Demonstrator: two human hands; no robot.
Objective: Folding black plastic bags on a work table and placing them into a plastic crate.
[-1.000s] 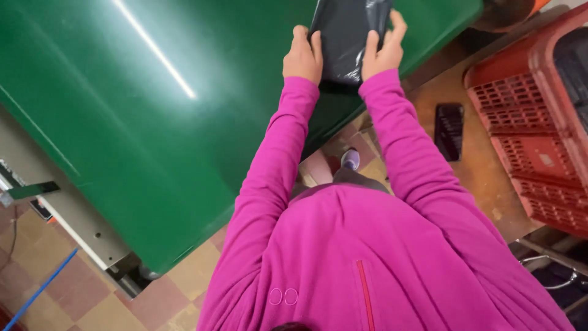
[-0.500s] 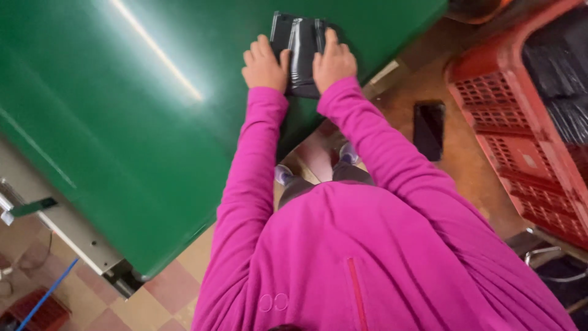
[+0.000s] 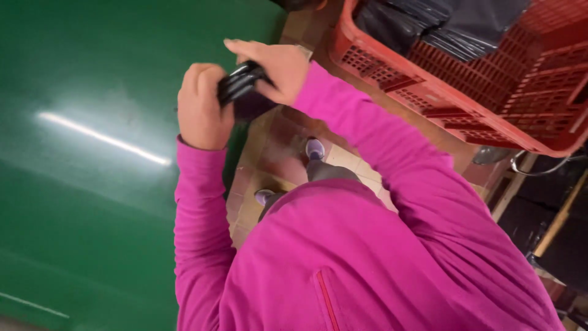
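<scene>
Here, a person in a magenta sweater grips a folded black plastic package [image 3: 242, 83] between both hands at the edge of a green table [image 3: 92, 184]. The left hand [image 3: 201, 107] is curled into a fist around the package's near end, fingers pressed together; the right hand [image 3: 272, 67] clamps the far end, fingers extended and close together over the top. The bundle sits in mid-air above the tiled floor [image 3: 275, 159], just beside the table edge. Keeping the folds tight probably calls for even pressure from both hands, so the slick layers do not slip apart. More black packages [image 3: 441, 24] lie heaped in a red slatted crate [image 3: 478, 92] to the right. No labels or signs are legible.
</scene>
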